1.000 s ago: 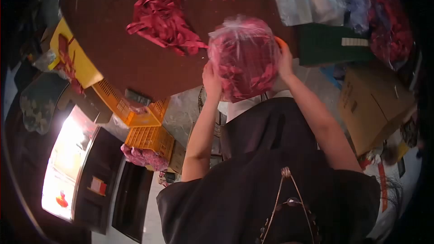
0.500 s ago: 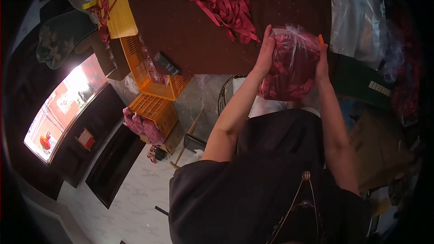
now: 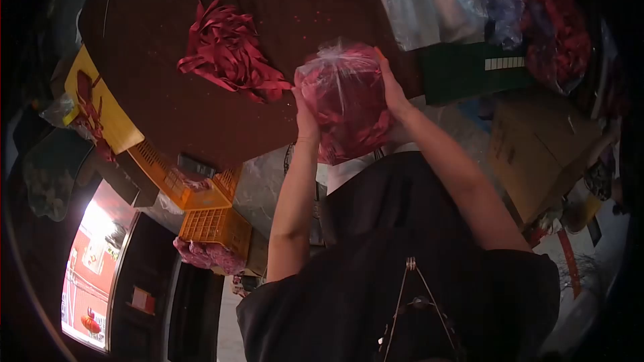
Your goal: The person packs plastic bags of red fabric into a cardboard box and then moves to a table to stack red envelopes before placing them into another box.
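Note:
Between my two hands is a clear plastic bag (image 3: pixel 349 104) packed with red ribbon pieces, its gathered top facing up. My left hand (image 3: pixel 306 117) presses against the bag's left side. Against the right side lies my right hand (image 3: pixel 396 90), with something small and orange at its fingertips. The bag is held at the near edge of the dark table, in front of my body. A loose pile of red ribbons (image 3: pixel 228 53) lies on the table to the left of the bag, close to my left fingertips.
Clear plastic sheets (image 3: pixel 429 0) lie at the table's right side, beside a dark green box (image 3: pixel 469 74). A cardboard box (image 3: pixel 543 154) stands on the right. Orange crates (image 3: pixel 211 228) are stacked at the lower left, near a yellow board (image 3: pixel 107 104).
My view has turned, so the table, ribbon pile and crates appear shifted left. The bag stays between both hands.

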{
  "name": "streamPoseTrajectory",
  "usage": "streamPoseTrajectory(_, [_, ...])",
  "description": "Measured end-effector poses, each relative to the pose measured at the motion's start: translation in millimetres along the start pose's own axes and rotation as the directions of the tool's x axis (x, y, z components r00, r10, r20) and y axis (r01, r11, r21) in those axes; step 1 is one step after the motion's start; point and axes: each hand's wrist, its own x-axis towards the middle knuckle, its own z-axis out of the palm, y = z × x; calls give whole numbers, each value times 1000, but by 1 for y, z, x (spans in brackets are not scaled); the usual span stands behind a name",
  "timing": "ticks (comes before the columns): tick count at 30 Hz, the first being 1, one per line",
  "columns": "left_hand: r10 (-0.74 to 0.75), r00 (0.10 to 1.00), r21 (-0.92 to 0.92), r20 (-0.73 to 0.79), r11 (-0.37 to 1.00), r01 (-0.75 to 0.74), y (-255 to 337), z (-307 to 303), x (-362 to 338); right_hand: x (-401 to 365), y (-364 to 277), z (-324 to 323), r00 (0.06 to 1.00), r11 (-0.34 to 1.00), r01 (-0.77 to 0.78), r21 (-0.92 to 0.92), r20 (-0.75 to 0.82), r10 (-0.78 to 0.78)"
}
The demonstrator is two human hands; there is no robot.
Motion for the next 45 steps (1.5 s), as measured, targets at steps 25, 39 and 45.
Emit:
streamPoseTrajectory(25, [-153,984,-188,-93,973,134,-35,-23,-48,-38,75,-14,989,910,-145,388,22,148])
streamPoseTrajectory(39, [-24,829,19,-559,999,42,-82,-71,-97,39,-46,-44,982,986,166,11,89,-167])
streamPoseTrajectory(45, [-246,903,-456,-352,888,64,-83,-42,-104,39,-29,-24,935,922,-161,353,354,28])
